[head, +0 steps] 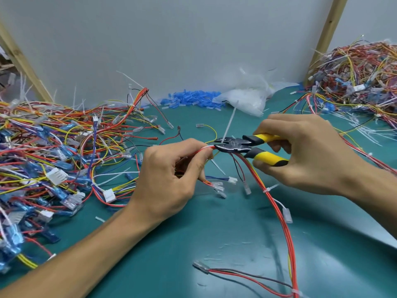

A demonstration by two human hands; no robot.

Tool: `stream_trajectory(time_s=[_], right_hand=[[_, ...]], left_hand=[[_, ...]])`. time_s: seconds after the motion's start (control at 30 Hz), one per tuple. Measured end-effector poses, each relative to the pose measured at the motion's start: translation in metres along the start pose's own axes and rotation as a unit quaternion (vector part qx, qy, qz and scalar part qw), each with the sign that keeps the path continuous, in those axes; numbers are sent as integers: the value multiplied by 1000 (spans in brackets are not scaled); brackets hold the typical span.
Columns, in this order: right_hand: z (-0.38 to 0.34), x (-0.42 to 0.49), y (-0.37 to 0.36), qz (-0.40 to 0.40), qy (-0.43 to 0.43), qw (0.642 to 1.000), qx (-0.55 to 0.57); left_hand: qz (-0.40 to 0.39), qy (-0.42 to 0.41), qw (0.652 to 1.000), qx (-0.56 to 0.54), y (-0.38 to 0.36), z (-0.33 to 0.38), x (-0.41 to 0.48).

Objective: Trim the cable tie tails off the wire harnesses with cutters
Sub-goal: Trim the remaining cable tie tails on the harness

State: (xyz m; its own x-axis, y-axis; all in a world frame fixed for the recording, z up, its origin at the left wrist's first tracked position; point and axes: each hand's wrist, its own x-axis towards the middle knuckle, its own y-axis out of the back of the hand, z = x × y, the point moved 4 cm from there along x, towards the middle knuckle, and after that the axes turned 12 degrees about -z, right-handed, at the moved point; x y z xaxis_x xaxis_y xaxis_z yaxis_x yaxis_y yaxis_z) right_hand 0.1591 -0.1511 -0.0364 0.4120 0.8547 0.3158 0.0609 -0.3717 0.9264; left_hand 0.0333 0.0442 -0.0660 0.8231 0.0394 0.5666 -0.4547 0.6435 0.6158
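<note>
Fingers (198, 148) of my left hand (168, 179) pinch the harness (254, 168); my right hand (311, 151) grips the cutters (235, 145), jaws at the tail's (228, 123) base. Next, I judge: squeeze flush, sparing wires.

Single view: a wide-angle camera worn on the person's head. It faces forward and down, close over the bench (214, 237), with the left hand (167, 179) and right hand (311, 155) near frame centre. The forearms enter from the lower left corner and the right edge. The wall (193, 39) behind the bench fills the upper part. The wooden posts (328, 39) lean outward at both sides.
</note>
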Motion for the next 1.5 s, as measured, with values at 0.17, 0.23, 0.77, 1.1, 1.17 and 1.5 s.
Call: stream_trajectory(time_s=[0.17,0.23,0.77,1.1,1.17,1.5], right_hand=[[0,0,-8,-37,-12,999,19],[0,0,-8,-48,-6,999,25],[2,0,-8,-94,12,993,75],[11,1,-10,-119,36,991,43],[11,1,-11,-124,40,991,39],[11,2,-10,-116,41,992,37]], left_hand=[[-8,-18,1000,14,0,4,0],[-9,-24,999,20,0,4,0],[-15,-28,999,25,-2,5,-1],[-22,-24,999,32,-2,5,-1],[-25,-22,999,35,-2,4,-1],[-31,-24,998,52,-4,4,-1]])
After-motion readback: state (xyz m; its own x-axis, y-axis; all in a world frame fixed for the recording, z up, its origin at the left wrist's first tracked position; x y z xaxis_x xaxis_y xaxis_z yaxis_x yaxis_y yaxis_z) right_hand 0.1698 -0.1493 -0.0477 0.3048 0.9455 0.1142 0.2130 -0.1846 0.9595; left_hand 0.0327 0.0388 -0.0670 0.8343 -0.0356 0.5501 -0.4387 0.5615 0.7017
